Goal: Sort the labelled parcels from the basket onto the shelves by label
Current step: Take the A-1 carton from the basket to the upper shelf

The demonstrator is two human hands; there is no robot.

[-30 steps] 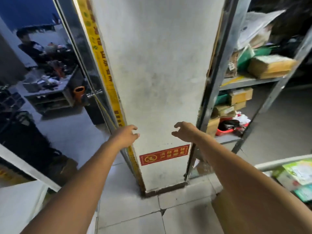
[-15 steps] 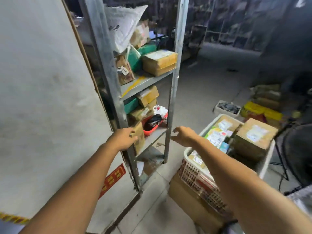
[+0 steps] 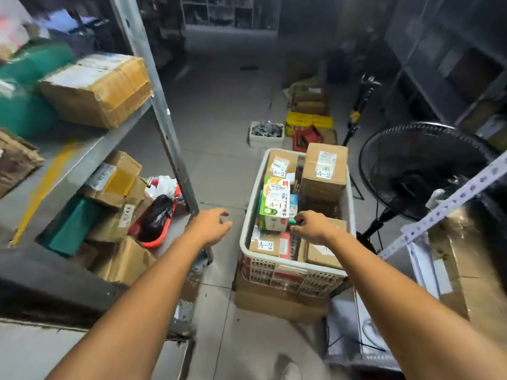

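Note:
A white plastic basket [image 3: 290, 271] sits on a cardboard box on the floor, filled with several labelled parcels. A green and white carton marked A-1 [image 3: 273, 204] stands in its middle. A tall brown box marked A-2 [image 3: 323, 172] is at the far right, and a flat box marked A-2 [image 3: 264, 244] lies at the near left. My right hand [image 3: 314, 227] hovers over the basket beside the A-1 carton, fingers loosely curled, holding nothing. My left hand [image 3: 210, 227] hangs empty over the floor, between the basket and the metal shelf [image 3: 90, 149].
The metal shelf on the left holds brown boxes, green packages and a red tray with a black bag [image 3: 157, 215]. A black standing fan [image 3: 419, 171] is to the right of the basket. More boxes and a small white tray [image 3: 266, 134] lie on the floor beyond.
The view has swung right from the white pillar, past the shelf, to the basket. Both hands stayed out in front; the right one now hangs over the basket's parcels.

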